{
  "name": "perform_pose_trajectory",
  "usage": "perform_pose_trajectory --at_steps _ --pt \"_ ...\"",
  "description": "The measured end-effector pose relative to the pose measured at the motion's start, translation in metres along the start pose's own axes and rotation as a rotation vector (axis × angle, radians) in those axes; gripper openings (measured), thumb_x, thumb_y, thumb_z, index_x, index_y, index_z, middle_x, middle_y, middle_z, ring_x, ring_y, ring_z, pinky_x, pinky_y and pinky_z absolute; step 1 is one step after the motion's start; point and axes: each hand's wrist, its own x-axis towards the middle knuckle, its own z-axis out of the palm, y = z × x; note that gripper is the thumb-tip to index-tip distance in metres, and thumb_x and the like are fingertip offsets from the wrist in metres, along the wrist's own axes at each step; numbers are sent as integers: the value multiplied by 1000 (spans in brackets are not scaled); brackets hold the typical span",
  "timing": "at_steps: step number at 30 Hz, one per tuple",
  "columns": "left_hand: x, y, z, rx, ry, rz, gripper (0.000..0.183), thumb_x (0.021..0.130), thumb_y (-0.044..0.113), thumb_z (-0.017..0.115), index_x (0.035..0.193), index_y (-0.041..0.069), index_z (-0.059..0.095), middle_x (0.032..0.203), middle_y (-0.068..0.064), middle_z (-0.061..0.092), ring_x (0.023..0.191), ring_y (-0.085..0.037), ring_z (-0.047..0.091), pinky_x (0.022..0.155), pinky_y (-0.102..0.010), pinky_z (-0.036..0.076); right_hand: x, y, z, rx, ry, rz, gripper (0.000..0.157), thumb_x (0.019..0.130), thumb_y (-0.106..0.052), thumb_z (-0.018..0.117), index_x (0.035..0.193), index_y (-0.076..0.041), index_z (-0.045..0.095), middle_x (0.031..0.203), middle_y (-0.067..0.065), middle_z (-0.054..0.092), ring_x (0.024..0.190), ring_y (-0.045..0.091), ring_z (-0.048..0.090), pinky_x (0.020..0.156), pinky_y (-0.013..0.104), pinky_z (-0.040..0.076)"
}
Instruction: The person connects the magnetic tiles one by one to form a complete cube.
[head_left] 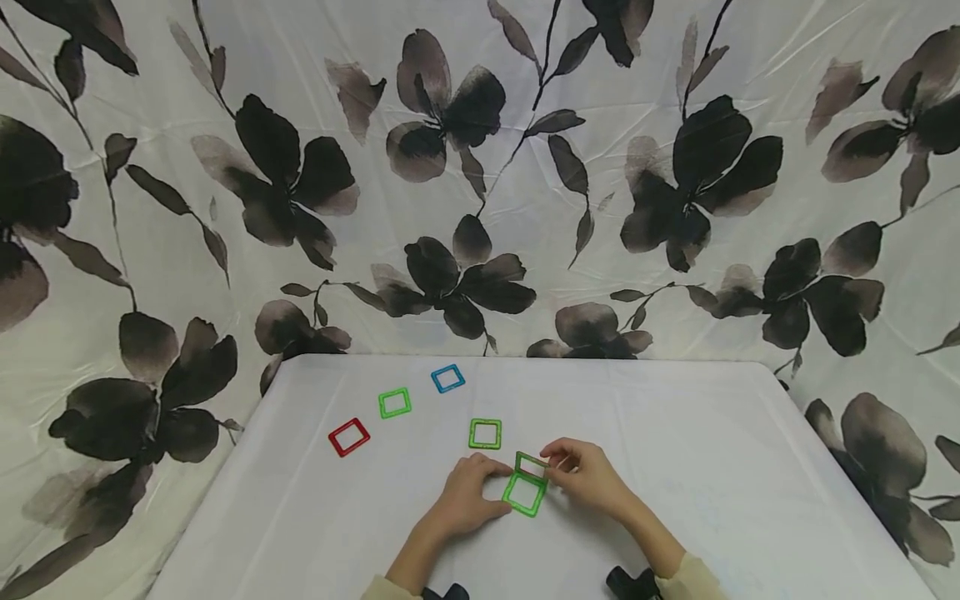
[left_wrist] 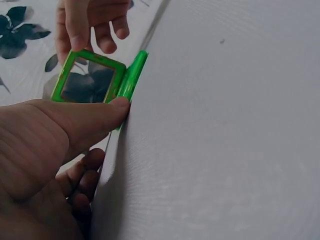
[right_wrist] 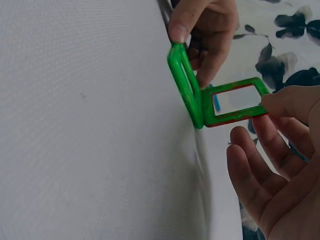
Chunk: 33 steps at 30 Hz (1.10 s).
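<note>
Two green square frames meet along one edge, near the front of the white counter [head_left: 675, 433]: the flat frame [head_left: 541, 498] lies, and the raised frame [head_left: 532, 457] stands up at its far side, perhaps tilted a little; the head view is too small for me to be certain. The left hand [head_left: 468, 493] holds the flat frame between thumb and forefinger, coming from the left. The right hand [head_left: 588, 477] pinches the outer edge of the raised frame, its other fingers loosely bent and apart. Both forearms reach inward from pale sleeves [head_left: 690, 579]. Just beyond lies another green frame [head_left: 485, 421]; farther left are a blue frame [head_left: 452, 387], a light green frame [head_left: 381, 407] and a red frame [head_left: 356, 447]. Behind hangs flowered cloth [head_left: 442, 117].
</note>
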Motion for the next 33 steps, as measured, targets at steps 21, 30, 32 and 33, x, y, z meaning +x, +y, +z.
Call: perform_pose_trajectory --at_steps 21,30,32,33 --pt "0 7 -2 45 -6 30 38 77 34 78 111 17 72 102 7 57 94 -14 47 82 -37 42 1 31 -1 64 -239 -45 56 85 3 67 138 2 48 90 10 59 70 11 57 62 23 49" --pt "4 8 0 94 -12 22 60 64 48 85 114 20 70 103 7 55 94 -15 46 81 -37 41 9 37 -7 182 -336 -51 65 85 -4 70 144 0 42 86 12 60 65 9 55 54 25 49" --pt "4 8 1 93 -13 15 58 64 44 86 115 20 70 103 6 56 93 -15 46 81 -37 40 9 40 -8 206 -353 -51 65 86 -4 70 145 0 41 87 14 59 64 9 55 53 28 51" --pt "4 7 1 91 -13 14 57 65 42 86 115 20 70 103 6 56 93 -15 46 81 -37 40 9 41 -8 215 -357 -52 66 86 -3 70 145 0 40 87 15 58 63 9 55 53 29 51"
